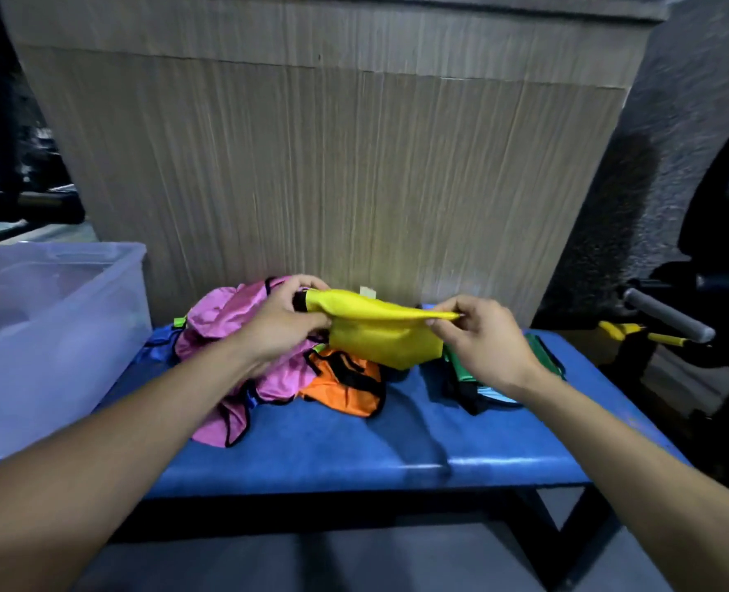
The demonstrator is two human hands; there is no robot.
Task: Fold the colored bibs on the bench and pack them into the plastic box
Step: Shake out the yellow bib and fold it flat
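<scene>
with the left hand [288, 324] and right hand [480, 335] each pinching an end of the yellow bib [379, 335] above the pile on the blue bench [354, 450], keep the edge taut, fold evenly, then move to the plastic box [50, 331].

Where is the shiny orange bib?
In the head view, the shiny orange bib lies mid-bench on the blue padded bench, just right of the pink bib, below the held yellow bib.
</scene>
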